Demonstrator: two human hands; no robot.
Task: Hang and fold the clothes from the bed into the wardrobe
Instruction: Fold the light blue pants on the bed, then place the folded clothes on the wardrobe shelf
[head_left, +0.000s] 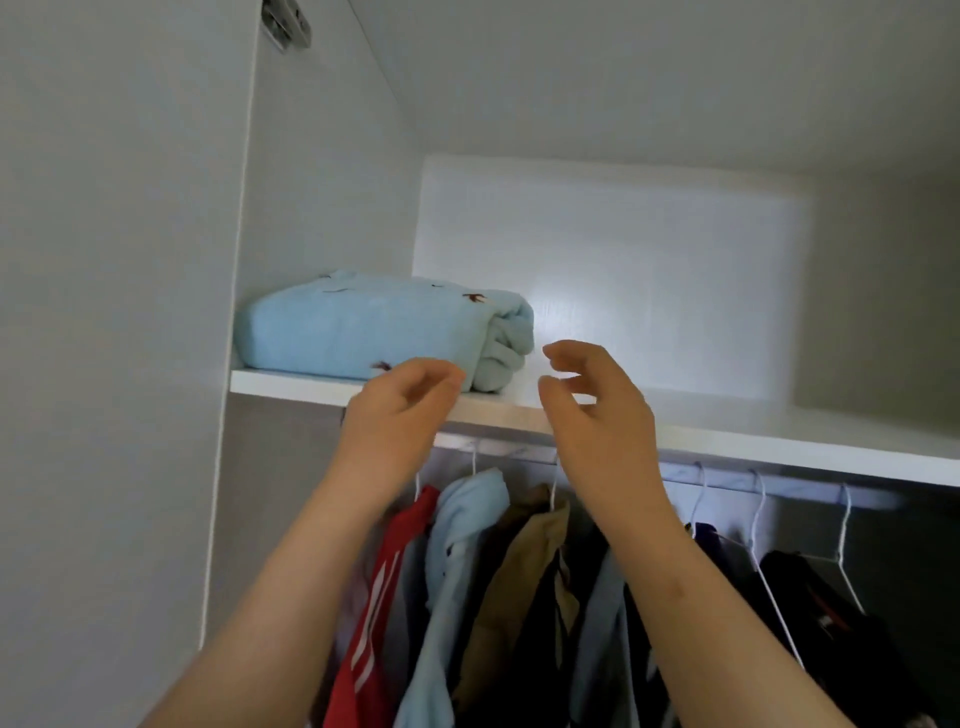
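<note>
Left hand (402, 410) and right hand (597, 415) are held up side by side, with a small gap kept between them. Both arms are stretched up from the bottom of the view, and the backs of the hands are turned to the camera. On each hand the fingers are loosely curled and nothing is held.

Just above and behind the left hand, a folded light blue cloth (374, 327) is laid flat on the white shelf (753, 444). It is pushed up to the side wall (322, 182), to the left of that hand. Small brown shapes are printed on the cloth. The fingertips of the left hand are placed right by the front corner of the cloth, but it cannot be told if the cloth is touched. The right hand is held in front of the shelf edge, to the right of the cloth and apart from it.

Below both hands a rail (519, 453) is fixed under the shelf. Clothes are hung from it on white wire hangers (762, 519). A red top (379, 597) is seen under the left wrist. A light blue shirt (462, 545) and a tan coat (524, 571) are seen between the two arms, and dark clothes (831, 613) to the right of the right arm. The white marks on the red top are too blurred to be read.
</note>
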